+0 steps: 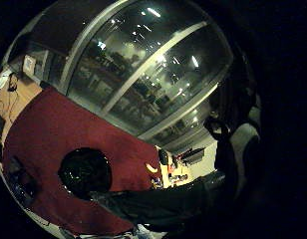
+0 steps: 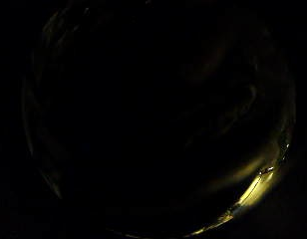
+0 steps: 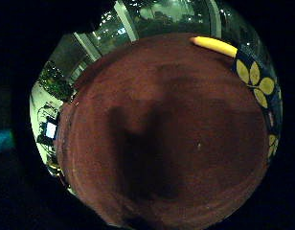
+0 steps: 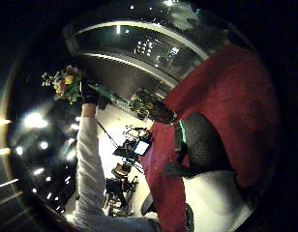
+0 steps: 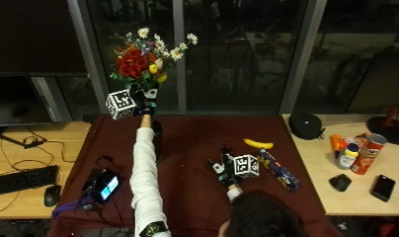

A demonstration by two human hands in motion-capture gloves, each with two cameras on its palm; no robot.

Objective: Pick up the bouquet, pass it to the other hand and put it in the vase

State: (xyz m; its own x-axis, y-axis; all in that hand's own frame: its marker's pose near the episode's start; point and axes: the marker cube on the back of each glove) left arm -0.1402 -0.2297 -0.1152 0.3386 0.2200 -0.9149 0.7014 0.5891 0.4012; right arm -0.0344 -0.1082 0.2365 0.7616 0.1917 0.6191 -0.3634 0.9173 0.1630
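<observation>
Left arm is reaching far up the outside view, toward 11 o'clock from the person's head (image 5: 257, 216). The left hand (image 5: 144, 101) is holding the bouquet (image 5: 143, 58) by its stems, grip clamped around them, blooms upright above the fist: red flowers at the centre, white daisies and a few yellow ones around them. The bouquet is hanging in the air in front of the dark window (image 5: 239, 54), well apart from the worktop (image 5: 186, 148).

Right hand (image 5: 227, 170) is resting flat on the dark red cloth of the worktop, at 12 o'clock from the head, fingers straight and spread, holding nothing.

A banana (image 5: 258, 143) is lying on the cloth just beyond the right hand, at about 1 o'clock from it. A long dark tube with a yellow flower pattern (image 5: 278, 171) is lying beside the hand at 3 o'clock.

The right thumb side palm view is showing the raised left hand (image 4: 89, 94) gripping the bouquet (image 4: 64, 83), sleeve stretching below it.

The left thumb side palm view is almost wholly dark; cannot tell anything from it.

I cannot pick out a vase for certain in any view.
</observation>
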